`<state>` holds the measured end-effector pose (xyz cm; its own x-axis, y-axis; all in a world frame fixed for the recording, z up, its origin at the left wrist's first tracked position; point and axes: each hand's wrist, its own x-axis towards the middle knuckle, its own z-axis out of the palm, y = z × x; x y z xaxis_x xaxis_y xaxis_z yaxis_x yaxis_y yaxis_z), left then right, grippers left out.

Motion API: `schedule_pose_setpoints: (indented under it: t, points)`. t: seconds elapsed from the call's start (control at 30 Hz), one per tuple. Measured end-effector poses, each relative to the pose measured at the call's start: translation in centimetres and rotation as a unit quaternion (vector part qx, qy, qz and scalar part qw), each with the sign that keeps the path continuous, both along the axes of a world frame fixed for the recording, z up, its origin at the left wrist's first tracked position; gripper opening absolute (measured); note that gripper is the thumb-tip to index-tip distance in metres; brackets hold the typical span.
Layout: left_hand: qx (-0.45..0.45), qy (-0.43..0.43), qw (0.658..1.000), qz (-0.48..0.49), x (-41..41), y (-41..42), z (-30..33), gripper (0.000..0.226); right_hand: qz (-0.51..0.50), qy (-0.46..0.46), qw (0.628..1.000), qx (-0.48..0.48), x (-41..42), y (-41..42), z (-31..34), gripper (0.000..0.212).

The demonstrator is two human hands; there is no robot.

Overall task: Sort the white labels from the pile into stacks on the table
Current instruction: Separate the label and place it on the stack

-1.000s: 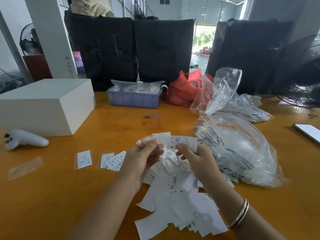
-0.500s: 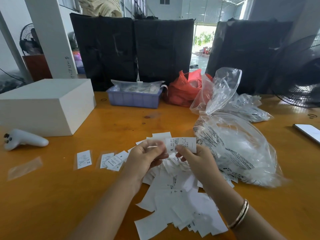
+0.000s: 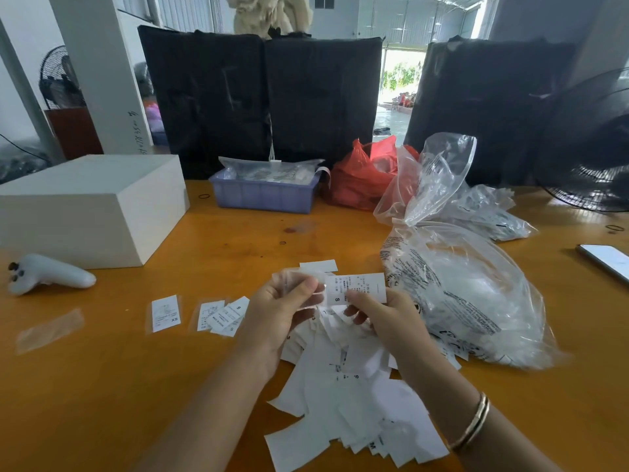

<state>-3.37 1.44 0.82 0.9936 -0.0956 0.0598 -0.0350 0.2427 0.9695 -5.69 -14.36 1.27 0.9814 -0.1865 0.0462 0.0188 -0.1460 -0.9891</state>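
A loose pile of white labels [image 3: 343,396] lies on the orange table [image 3: 102,386] just in front of me. My right hand [image 3: 384,318] pinches one white label marked S [image 3: 357,284] above the pile. My left hand [image 3: 282,308] pinches a small clear sleeve [image 3: 299,277] beside that label. To the left lie two sorted groups: a single label marked XS [image 3: 165,313] and a small stack marked S [image 3: 223,315]. One more white label [image 3: 318,266] lies flat just beyond my hands.
A white box [image 3: 88,209] and a white controller [image 3: 51,274] sit at the left, with an empty clear sleeve [image 3: 49,330] nearer. A blue tray [image 3: 263,194], a red bag [image 3: 364,175] and clear plastic bags [image 3: 452,284] stand behind and right. A phone [image 3: 606,260] lies far right.
The label has shifted right in my right hand, and my left hand now holds the clear sleeve apart from it. Both hands stay above the pile.
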Motion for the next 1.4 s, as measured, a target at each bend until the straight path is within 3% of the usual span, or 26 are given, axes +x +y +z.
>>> schedule_pose_setpoints:
  t: [0.23,0.53,0.67,0.93,1.4]
  points:
    - [0.012,-0.001,1.000,0.000,0.1,-0.1,-0.1,0.002,0.001,-0.004,1.000,-0.006,-0.1,0.1,0.2,0.018]
    - [-0.006,0.009,1.000,-0.002,-0.1,-0.2,0.2,0.019,-0.012,0.015,0.984,0.178,0.0,-0.1,0.1,0.016]
    - [-0.012,0.007,1.000,0.001,-0.3,-0.3,0.3,0.017,-0.003,0.028,0.980,0.199,0.0,0.2,0.0,0.015]
    - [-0.018,0.002,1.000,0.009,-0.2,-0.4,0.4,0.011,0.022,0.013,0.991,0.129,-0.6,0.7,0.0,0.009]
    - [0.000,-0.033,0.999,0.015,0.1,-0.4,0.0,0.015,-0.035,0.006,0.991,0.131,-0.9,1.1,0.4,0.016]
